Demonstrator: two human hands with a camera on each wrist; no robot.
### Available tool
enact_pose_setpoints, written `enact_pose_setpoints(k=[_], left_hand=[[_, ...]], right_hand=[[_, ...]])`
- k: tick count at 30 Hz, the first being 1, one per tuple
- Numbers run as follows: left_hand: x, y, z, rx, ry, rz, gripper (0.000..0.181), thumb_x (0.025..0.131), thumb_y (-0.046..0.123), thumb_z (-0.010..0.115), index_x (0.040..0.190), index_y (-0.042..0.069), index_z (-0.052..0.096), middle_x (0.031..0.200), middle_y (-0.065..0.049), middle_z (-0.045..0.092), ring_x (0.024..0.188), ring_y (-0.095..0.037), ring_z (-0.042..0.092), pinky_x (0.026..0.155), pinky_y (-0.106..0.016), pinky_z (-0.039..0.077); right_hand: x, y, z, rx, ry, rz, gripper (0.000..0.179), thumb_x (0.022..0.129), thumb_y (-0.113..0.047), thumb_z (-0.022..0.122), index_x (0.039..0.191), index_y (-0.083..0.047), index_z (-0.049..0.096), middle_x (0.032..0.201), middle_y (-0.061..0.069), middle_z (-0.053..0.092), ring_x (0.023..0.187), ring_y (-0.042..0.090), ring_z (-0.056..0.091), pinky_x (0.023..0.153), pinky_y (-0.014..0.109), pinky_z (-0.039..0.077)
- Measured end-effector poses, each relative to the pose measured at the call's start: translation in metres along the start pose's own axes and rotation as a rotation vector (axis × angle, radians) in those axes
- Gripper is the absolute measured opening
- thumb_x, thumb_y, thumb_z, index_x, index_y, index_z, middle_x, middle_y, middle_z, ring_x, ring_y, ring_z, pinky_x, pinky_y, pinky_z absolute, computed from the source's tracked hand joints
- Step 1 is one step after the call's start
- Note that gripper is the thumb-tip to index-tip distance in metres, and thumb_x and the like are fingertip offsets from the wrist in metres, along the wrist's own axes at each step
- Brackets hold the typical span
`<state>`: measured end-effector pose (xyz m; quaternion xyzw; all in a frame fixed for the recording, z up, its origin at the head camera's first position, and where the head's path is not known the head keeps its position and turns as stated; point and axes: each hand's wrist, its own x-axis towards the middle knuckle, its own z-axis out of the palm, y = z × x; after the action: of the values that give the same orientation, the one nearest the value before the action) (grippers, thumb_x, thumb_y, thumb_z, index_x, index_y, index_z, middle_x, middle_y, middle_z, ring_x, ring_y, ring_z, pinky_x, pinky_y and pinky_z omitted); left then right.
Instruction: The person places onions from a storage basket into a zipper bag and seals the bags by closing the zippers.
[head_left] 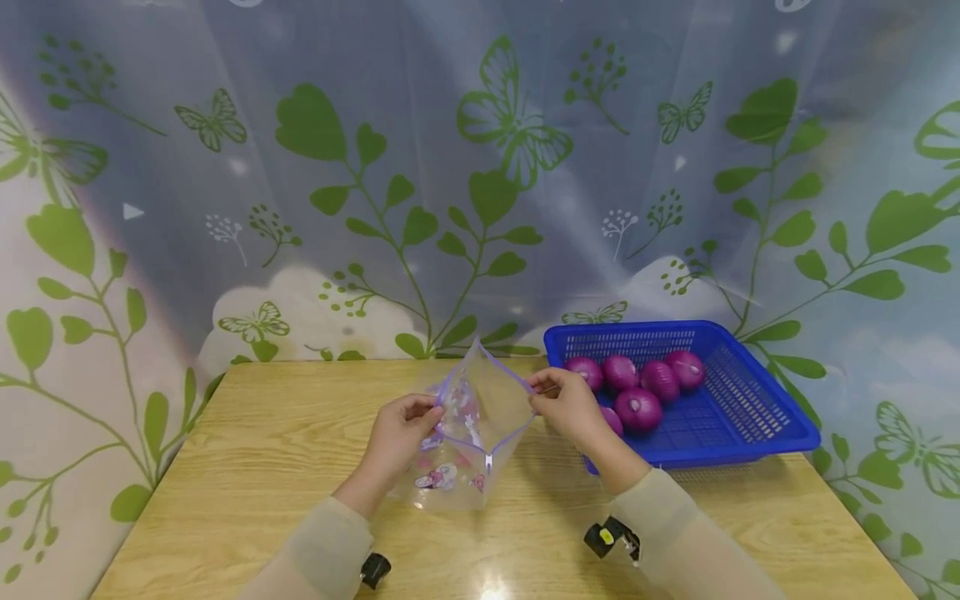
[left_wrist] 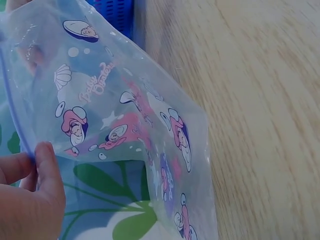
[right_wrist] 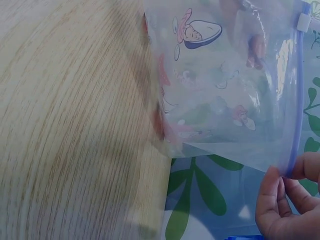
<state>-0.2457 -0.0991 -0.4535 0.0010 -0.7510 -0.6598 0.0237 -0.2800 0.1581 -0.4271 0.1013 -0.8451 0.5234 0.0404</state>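
Observation:
Both hands hold a clear zip bag by its purple-edged mouth, which is spread wide. My left hand pinches the rim on the left side; in the left wrist view its thumb and fingers grip the purple strip. On the opposite side my right hand pinches the rim, close to the basket. A white slider sits at the near corner of the mouth. Cartoon shells and pink figures are printed on the bag, and nothing shows inside it.
A blue plastic basket stands at the table's back right, with several purple onions gathered in its left part. Light wood grain covers the table. Behind it hangs a curtain printed with green leaves and butterflies.

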Motion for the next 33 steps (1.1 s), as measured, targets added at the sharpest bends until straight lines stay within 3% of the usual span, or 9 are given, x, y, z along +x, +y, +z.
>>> enact_pose_setpoints(k=[16, 22, 33], left_hand=[[-0.0045, 0.0047, 0.0025, -0.091, -0.093, -0.032, 0.026, 0.094, -0.005, 0.063, 0.12, -0.007, 0.061, 0.11, -0.018, 0.064, 0.097, -0.026, 0.068, 0.087, -0.035, 0.059], [-0.0025, 0.005, 0.0045, -0.119, -0.106, -0.038, 0.026, 0.093, -0.006, 0.064, 0.12, -0.007, 0.061, 0.109, -0.017, 0.065, 0.097, -0.026, 0.069, 0.086, -0.034, 0.059], [0.0009, 0.005, 0.0069, -0.199, -0.101, -0.065, 0.026, 0.092, -0.011, 0.061, 0.118, -0.008, 0.06, 0.106, -0.017, 0.067, 0.09, -0.017, 0.067, 0.083, -0.03, 0.059]], right_hand=[[-0.0017, -0.0008, 0.0002, 0.004, -0.039, 0.003, 0.016, 0.087, 0.006, 0.067, 0.103, 0.004, 0.069, 0.092, 0.011, 0.067, 0.081, 0.019, 0.064, 0.066, 0.024, 0.054], [-0.0015, -0.0003, 0.0017, 0.031, -0.051, -0.027, 0.017, 0.087, 0.007, 0.066, 0.104, 0.007, 0.067, 0.092, 0.014, 0.066, 0.08, 0.021, 0.065, 0.065, 0.024, 0.055], [-0.0022, -0.0016, 0.001, 0.017, -0.05, -0.002, 0.017, 0.09, 0.007, 0.066, 0.106, 0.007, 0.067, 0.092, 0.013, 0.066, 0.08, 0.02, 0.064, 0.065, 0.026, 0.055]])
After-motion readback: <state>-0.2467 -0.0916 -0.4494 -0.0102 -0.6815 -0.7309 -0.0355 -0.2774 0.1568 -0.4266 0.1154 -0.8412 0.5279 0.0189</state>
